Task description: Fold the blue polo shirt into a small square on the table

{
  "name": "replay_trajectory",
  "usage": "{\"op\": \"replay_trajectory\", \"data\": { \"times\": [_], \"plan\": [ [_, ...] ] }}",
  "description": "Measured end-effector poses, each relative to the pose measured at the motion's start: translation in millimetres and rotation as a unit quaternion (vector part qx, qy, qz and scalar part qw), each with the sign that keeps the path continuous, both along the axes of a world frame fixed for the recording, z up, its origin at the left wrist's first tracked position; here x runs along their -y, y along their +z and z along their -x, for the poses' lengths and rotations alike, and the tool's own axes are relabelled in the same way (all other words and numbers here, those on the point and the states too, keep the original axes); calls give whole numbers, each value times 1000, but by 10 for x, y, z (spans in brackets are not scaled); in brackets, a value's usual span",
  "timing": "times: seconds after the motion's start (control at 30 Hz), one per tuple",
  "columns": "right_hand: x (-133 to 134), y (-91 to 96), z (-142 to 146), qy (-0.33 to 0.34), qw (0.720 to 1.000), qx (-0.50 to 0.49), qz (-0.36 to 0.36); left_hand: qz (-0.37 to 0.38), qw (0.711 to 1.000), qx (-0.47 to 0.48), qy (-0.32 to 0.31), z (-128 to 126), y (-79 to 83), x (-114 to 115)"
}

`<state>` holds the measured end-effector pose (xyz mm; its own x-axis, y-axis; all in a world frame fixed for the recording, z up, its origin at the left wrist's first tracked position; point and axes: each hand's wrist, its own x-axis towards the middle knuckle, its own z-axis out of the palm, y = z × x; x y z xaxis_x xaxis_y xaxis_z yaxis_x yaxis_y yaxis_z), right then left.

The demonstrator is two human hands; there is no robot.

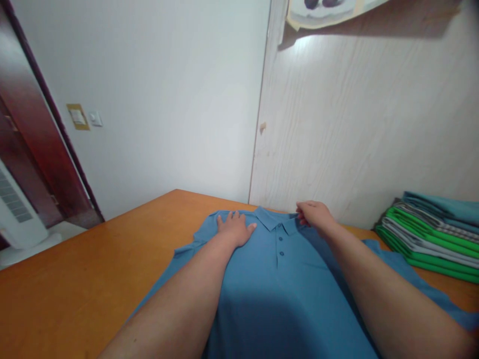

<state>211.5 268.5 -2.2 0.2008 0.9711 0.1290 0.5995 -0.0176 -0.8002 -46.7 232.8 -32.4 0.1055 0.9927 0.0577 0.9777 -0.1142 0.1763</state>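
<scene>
A blue polo shirt point(262, 279) lies front side up on the wooden table, its collar and buttons toward the wall. Flat on the shirt's left shoulder area, with fingers spread, rests my left hand point(235, 230). My right hand point(314, 215) is closed at the shoulder just right of the collar, pinching the shirt's fabric there. More blue cloth spreads out to the right beneath my right forearm. The lower part of the shirt runs out of view at the bottom, partly in shadow.
A stack of folded clothes point(434, 239) in green, grey and blue stands on the right of the orange-brown table point(93, 279). The wall point(179, 99) rises behind the table. At the left are a white fan-like appliance point(22, 219) and a dark red door point(33, 114).
</scene>
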Motion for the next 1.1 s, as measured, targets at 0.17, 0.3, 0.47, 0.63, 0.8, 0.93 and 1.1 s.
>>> {"op": "replay_trajectory", "data": {
  "times": [0.17,0.3,0.47,0.63,0.8,0.93,1.1],
  "plan": [
    [-24,-119,-49,-4,998,-21,62,0,1000,-2,-4,16,-9,-7],
    [16,-82,101,46,998,-34,40,-23,1000,-7,1,9,-15,-1],
    [85,-138,351,137,987,-61,60,-52,998,-10,-21,-20,-20,7],
    [56,-228,387,118,990,-52,61,-30,999,-4,-30,-12,-46,-9],
    [93,-152,435,120,992,29,11,-34,999,1,-31,-3,-62,-27],
    [253,-153,650,174,975,128,-59,-44,998,7,-41,20,-67,-38],
    [478,-292,892,214,932,277,-90,-78,994,65,-32,89,-75,-78]
  ]
}}
